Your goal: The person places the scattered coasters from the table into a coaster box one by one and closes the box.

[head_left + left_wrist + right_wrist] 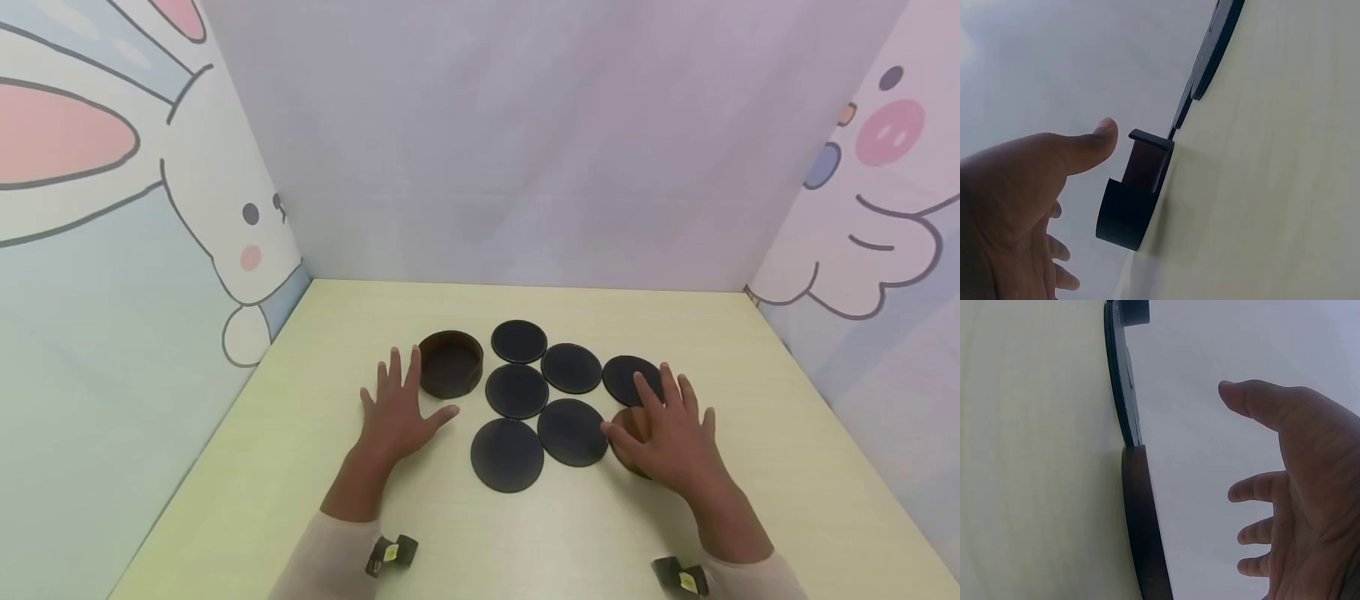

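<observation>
Above the pale table, the left hand and right hand hover with fingers spread, gripping nothing. A dark round holder stands just beyond the left hand's thumb, nearer that hand. A thick brown round piece, with no long axis, lies below the right hand, apart from its fingers. Six flat black discs lie mostly between the hands, the rightmost reaching under the right index finger.
</observation>
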{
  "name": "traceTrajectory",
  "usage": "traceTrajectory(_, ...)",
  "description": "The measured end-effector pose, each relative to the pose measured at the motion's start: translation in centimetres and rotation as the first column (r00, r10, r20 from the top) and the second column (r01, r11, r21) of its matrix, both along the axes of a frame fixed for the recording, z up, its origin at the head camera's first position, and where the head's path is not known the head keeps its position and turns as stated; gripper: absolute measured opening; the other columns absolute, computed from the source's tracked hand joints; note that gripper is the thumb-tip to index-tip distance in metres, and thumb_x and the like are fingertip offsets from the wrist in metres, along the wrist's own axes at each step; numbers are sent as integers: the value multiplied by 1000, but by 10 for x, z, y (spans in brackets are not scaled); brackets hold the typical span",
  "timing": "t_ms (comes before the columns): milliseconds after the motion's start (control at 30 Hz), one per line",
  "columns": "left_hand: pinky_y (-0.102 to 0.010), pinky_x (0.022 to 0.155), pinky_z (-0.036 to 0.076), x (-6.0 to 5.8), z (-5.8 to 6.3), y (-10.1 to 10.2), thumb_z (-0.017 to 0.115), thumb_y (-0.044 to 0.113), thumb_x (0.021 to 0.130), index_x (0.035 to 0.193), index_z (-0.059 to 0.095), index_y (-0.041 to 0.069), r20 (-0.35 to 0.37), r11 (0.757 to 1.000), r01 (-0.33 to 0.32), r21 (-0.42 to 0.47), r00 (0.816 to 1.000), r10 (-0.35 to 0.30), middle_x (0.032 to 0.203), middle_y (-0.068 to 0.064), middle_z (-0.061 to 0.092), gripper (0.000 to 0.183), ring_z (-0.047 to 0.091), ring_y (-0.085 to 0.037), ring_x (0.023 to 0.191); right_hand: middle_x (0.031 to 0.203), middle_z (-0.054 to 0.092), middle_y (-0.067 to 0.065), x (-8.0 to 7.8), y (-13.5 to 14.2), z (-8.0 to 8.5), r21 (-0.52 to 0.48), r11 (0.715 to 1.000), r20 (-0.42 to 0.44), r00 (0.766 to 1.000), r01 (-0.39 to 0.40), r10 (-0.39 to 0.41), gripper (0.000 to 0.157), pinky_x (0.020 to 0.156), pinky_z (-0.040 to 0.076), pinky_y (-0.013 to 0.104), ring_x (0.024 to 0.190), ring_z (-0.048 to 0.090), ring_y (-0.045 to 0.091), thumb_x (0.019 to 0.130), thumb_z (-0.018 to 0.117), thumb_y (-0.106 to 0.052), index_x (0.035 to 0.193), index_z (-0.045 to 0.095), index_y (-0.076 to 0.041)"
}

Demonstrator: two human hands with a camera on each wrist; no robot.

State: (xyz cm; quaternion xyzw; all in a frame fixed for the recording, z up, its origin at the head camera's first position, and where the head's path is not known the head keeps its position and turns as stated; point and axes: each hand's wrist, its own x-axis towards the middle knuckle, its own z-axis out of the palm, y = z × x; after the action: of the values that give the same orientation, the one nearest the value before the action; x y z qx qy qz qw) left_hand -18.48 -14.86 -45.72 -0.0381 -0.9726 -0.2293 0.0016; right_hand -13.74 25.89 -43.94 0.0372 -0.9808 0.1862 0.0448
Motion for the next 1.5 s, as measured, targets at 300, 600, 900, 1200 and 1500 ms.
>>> traceTrajectory(300,-80,133,12,-23,-23,-16,79,58,94,177,1,8,-30,955,74,288,997,-68,185,-22,5,124,8,-49,171,178,19,31,1,-2,-1,-26,1000,-80,997,-18,16,96,110,19,93,161,14,62,96,72,-64,168,40,-10)
traceTrajectory(600,-63,139,18,-37,-33,-20,89,45,90,178,0,15,-51,911,73,405,997,-57,185,-17,11,128,14,-42,172,175,29,29,3,-9,0,-29,998,-135,990,-50,46,89,106,24,88,159,20,58,94,76,-59,163,49,-9)
traceTrajectory(900,-56,140,22,-52,-42,-27,93,40,88,177,-2,15,-40,858,70,508,998,-58,185,-16,15,133,23,-39,170,177,30,26,5,-17,-1,-29,996,-134,988,-85,81,86,104,31,84,159,24,54,95,77,-57,163,50,-10)
traceTrajectory(1200,-52,141,22,-57,-40,-28,95,37,87,177,1,12,-21,837,81,542,996,-82,185,-14,18,133,21,-36,171,169,45,24,6,-33,0,-15,987,-182,971,-157,152,82,81,57,62,147,50,52,95,80,-53,161,55,-11)
traceTrajectory(1500,-58,141,17,-57,-42,-31,99,40,81,177,7,8,-18,841,98,532,994,-105,183,-11,24,136,17,-33,173,171,49,11,6,-59,-3,-12,971,-94,967,-240,238,83,101,58,63,142,62,46,95,73,-66,163,54,-22)
